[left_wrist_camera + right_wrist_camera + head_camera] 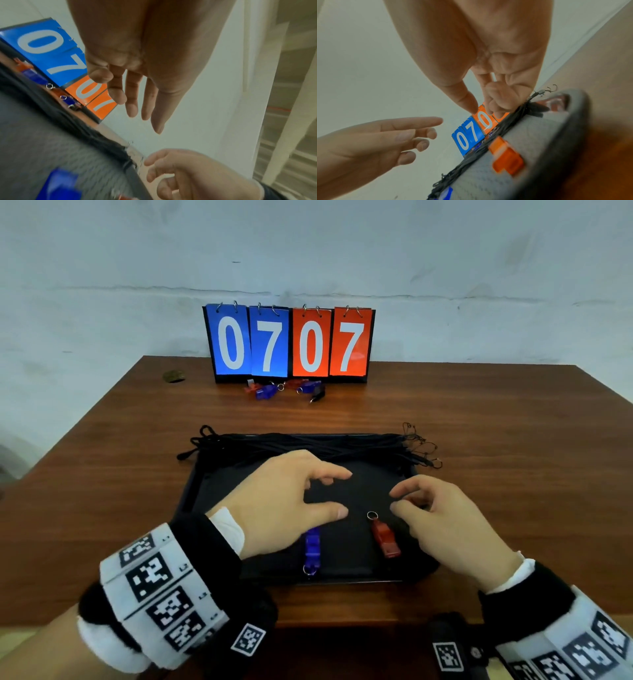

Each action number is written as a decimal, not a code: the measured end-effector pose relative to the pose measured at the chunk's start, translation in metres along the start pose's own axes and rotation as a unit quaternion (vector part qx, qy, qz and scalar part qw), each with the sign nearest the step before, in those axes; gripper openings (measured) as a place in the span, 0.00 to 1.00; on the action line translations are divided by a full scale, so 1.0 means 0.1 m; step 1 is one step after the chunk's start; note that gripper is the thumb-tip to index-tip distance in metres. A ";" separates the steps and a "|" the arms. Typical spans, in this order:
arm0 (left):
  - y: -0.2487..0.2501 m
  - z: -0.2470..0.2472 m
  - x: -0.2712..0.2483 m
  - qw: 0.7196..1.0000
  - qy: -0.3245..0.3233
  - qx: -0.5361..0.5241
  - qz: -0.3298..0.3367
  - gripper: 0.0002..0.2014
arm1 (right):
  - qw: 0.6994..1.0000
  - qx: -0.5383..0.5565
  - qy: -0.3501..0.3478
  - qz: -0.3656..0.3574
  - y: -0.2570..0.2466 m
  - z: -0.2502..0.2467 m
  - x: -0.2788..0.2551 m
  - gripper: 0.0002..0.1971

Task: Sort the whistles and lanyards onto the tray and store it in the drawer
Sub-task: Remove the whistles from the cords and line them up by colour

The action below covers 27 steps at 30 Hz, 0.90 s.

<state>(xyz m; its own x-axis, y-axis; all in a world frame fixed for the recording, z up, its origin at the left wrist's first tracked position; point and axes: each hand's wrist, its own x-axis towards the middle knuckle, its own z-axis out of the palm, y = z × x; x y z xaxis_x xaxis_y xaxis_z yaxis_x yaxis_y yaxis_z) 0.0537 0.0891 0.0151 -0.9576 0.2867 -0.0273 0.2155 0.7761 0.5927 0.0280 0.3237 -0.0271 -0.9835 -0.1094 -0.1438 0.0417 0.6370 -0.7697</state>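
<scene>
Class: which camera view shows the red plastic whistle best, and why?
The head view: the red plastic whistle lies whole and sharp on the black tray. The right wrist view shows it close but as a blurred orange shape. The left wrist view shows at most a red sliver at its bottom edge.

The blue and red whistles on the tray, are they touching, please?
Apart. The head view shows bare tray between the blue whistle and the red whistle.
</scene>
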 end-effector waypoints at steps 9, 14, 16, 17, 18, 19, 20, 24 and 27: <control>-0.30 -0.53 -0.10 0.996 0.073 -0.001 -0.046 0.11 | 0.977 -0.171 -0.130 -0.005 -0.07 0.02 -0.01 0.11; -0.52 -0.51 -0.18 0.995 0.070 -0.019 -0.069 0.09 | 0.976 -0.170 -0.137 -0.004 -0.07 -0.01 -0.10 0.11; -0.58 -0.50 -0.18 0.994 0.069 -0.027 -0.078 0.08 | 0.979 -0.165 -0.119 -0.008 -0.11 -0.06 -0.10 0.14; -0.61 -0.51 -0.19 0.994 0.073 -0.031 -0.081 0.08 | 0.981 -0.157 -0.110 -0.009 -0.16 -0.08 -0.08 0.15; -0.63 -0.55 -0.19 0.993 0.079 -0.035 -0.081 0.07 | 0.983 -0.148 -0.104 -0.012 -0.22 -0.11 -0.06 0.15; -0.65 -0.59 -0.19 0.992 0.084 -0.039 -0.082 0.07 | 0.985 -0.139 -0.099 -0.016 -0.29 -0.15 -0.02 0.14; -0.66 -0.65 -0.18 0.992 0.090 -0.047 -0.080 0.06 | 0.987 -0.129 -0.094 -0.021 -0.37 -0.18 0.02 0.13; -0.73 -1.04 -0.10 0.985 0.105 -0.114 -0.070 0.04 | 0.993 -0.065 -0.088 -0.039 -0.81 -0.20 0.27 0.08; -0.86 -1.30 0.05 0.980 0.132 -0.125 -0.076 0.05 | 0.993 -0.045 -0.099 -0.036 -1.14 -0.09 0.53 0.09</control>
<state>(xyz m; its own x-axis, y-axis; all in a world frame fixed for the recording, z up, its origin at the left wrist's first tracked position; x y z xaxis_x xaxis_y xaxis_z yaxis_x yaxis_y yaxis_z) 0.0052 -0.0498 0.0687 -0.9983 -0.0034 0.0590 0.0439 0.6266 0.7781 -0.0306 0.2521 0.0589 -0.9289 -0.2996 -0.2175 -0.0517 0.6869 -0.7249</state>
